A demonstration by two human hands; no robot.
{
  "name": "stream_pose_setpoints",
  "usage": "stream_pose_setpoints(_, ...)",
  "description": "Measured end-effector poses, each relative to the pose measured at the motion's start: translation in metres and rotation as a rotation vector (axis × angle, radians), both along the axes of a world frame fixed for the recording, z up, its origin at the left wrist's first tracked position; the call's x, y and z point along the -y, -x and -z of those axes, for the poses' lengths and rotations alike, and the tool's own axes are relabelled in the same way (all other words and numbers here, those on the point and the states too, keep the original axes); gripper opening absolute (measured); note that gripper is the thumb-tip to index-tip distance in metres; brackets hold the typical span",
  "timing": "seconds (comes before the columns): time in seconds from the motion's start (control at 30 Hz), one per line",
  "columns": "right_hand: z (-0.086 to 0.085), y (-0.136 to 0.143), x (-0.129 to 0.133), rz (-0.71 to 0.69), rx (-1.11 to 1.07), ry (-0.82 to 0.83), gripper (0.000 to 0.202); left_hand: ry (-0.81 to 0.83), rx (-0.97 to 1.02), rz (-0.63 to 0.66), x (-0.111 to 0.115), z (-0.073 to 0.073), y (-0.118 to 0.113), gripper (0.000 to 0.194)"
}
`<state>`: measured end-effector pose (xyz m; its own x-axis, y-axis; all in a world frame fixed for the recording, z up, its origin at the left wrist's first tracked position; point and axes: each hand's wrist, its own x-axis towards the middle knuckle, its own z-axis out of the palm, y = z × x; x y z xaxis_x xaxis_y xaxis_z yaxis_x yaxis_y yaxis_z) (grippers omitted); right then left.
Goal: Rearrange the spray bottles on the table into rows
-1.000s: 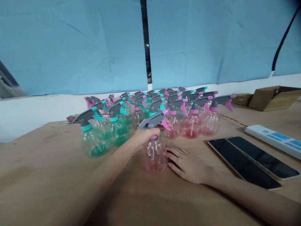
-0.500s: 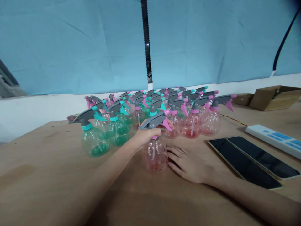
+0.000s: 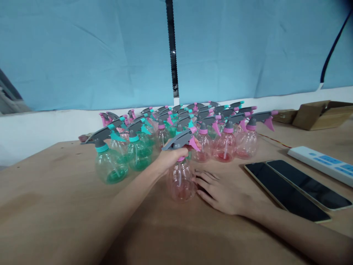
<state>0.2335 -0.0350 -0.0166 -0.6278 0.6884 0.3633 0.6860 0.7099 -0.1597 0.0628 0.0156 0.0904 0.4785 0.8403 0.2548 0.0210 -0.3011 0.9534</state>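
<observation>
A clear pink spray bottle (image 3: 182,184) with a grey head and pink trigger stands upright in front of me. My left hand (image 3: 174,156) is closed around its neck, just under the spray head; the fingertips are partly hidden behind it. Flat on the table lies my right hand (image 3: 220,191), fingers stretched out, their tips at the bottle's right side. Whether they touch it I cannot tell. Behind stand several more spray bottles, among them a green one (image 3: 110,167) on the left and a pink one (image 3: 224,147) on the right.
To the right, two dark phones (image 3: 286,193) lie side by side on the wooden table (image 3: 55,206). Beyond them is a white power strip (image 3: 325,163), with an open cardboard box (image 3: 311,117) farther back. A blue sheet (image 3: 110,55) covers the wall behind.
The spray bottle in my left hand has shifted very slightly, its head tipping a little to the left. My right hand stays in place.
</observation>
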Motion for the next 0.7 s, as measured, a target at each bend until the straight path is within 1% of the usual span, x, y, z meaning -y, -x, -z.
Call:
stream_pose_setpoints(0.07,0.0001,-0.0002,-0.0001,0.000,0.006,0.001,0.039,0.000,-0.008,0.020,-0.0009,-0.0004,0.0006,0.047)
stream_pose_setpoints(0.27,0.0010,-0.0005,-0.0010,0.005,0.015,0.018,0.040,-0.004,0.014,0.049,-0.0013,-0.0008,0.0016,0.043)
stream_pose_setpoints(0.53,0.0007,0.0002,-0.0001,0.005,-0.004,0.003,0.040,0.030,-0.014,0.009,-0.0030,-0.0010,0.0021,0.043)
stream_pose_setpoints(0.7,-0.0015,0.0006,0.0005,-0.003,0.016,0.009,0.039,0.022,0.001,0.030,-0.0025,-0.0011,0.0022,0.041)
